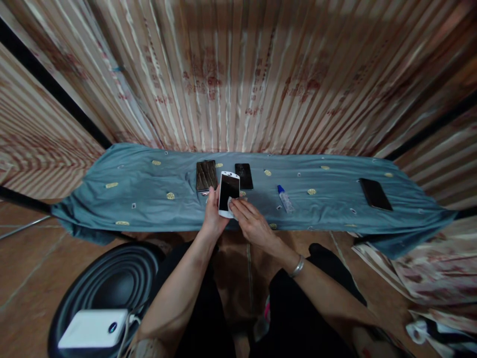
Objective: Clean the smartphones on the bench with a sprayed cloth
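White phone [229, 191] is up in the left hand [215, 215], screen facing up, over the table [335, 199] near the middle of its near edge. Left fingers clamp its side and lower part. Right hand [254, 221] is on the same phone, fingertips pressing a pale wipe [230, 203] to the lower screen. Hands close together, phone between them. Dark stacked device [206, 174] lies toward the far edge, just left of the phone; dark phone [244, 175] just right, also toward the far edge. Blue-capped tube [286, 200] lies tilted farther right, nearer the near edge. Black phone [375, 194] near the right end. White power bank [93, 328], cable attached, on the black round stool [149, 258] off the near left corner.
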A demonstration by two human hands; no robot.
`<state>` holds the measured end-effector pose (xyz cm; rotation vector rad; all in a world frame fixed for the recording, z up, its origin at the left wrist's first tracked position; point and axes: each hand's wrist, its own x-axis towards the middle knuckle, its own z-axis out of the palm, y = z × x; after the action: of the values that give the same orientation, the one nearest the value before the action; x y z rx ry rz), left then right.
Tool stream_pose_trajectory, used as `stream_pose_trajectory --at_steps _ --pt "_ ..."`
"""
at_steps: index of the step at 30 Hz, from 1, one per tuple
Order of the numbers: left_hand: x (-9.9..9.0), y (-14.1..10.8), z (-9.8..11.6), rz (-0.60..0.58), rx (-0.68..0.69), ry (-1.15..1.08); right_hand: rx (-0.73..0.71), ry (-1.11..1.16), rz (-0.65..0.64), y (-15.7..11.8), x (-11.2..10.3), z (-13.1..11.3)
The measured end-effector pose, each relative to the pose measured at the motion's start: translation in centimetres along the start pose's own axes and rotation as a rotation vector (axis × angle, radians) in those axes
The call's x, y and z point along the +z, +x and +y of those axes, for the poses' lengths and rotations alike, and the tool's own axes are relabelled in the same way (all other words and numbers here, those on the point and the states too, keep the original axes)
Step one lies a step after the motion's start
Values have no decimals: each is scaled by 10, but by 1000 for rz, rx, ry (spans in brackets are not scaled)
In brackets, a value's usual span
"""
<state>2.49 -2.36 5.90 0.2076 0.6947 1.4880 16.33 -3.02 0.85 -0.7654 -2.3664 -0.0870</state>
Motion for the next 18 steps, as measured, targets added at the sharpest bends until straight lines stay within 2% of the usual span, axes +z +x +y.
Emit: stream_pose_trajectory --at_steps 9,18 --pt "4 -5 -8 -67 -27 13 154 -30 22 11 -5 33" --pt "1 -8 -12 -84 -81 95 224 -53 44 12 -8 49"
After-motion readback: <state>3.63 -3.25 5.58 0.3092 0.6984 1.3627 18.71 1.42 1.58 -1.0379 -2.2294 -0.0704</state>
